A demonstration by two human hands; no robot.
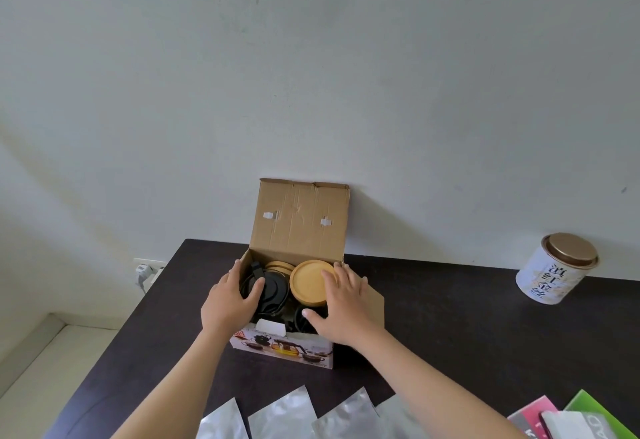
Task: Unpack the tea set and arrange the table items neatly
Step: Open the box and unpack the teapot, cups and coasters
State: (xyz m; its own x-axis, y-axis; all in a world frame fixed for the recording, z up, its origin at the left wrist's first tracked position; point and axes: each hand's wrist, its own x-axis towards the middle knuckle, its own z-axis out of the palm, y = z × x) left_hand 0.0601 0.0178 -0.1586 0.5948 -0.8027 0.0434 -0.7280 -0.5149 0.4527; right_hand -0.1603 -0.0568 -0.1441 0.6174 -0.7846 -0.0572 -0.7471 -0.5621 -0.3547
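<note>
Open cardboard box [298, 227] sits at the dark table's [450, 317] far edge, lid flap up against the wall. Inside — a round bamboo lid [308, 282], more bamboo discs [277, 267] behind it, black teaware [273, 291] and cord. Left hand [230, 300] reaches in, fingers loosely curved over the black piece; right hand [341, 303] lies spread on the bamboo lid. Hands apart. Right of the box — a white tea tin [554, 270], tilted. Near side of the box: silver foil pouches [287, 418].
</note>
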